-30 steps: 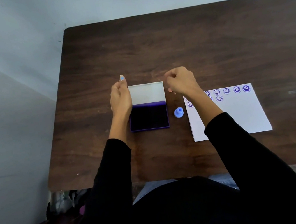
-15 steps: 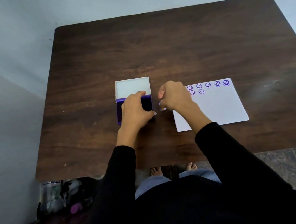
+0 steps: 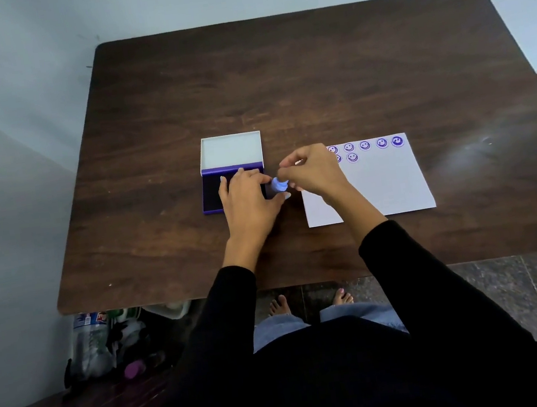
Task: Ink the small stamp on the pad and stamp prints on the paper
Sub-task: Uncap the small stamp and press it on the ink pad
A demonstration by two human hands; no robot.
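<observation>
Your small stamp [image 3: 279, 184] is a pale blue, knob-shaped piece, blurred here, so its printing face cannot be made out. It sits just beside the ink pad's [image 3: 212, 193] right edge, in the gap between the pad and the paper [image 3: 391, 183]. Your right hand [image 3: 316, 173] has its fingertips gathered close against the stamp from the right; whether they actually grip it, you cannot tell. Your left hand [image 3: 247, 199] lies over the pad's dark ink bed, fingers loosely together, its thumb reaching toward the stamp. The pad is a purple-edged case with its white-lined lid [image 3: 231, 150] folded open on the far side. To the pad's right, the white paper carries purple smiley prints [image 3: 364, 145] along its far edge, the rightmost the darkest. All rest on the dark wooden table [image 3: 294, 73].
</observation>
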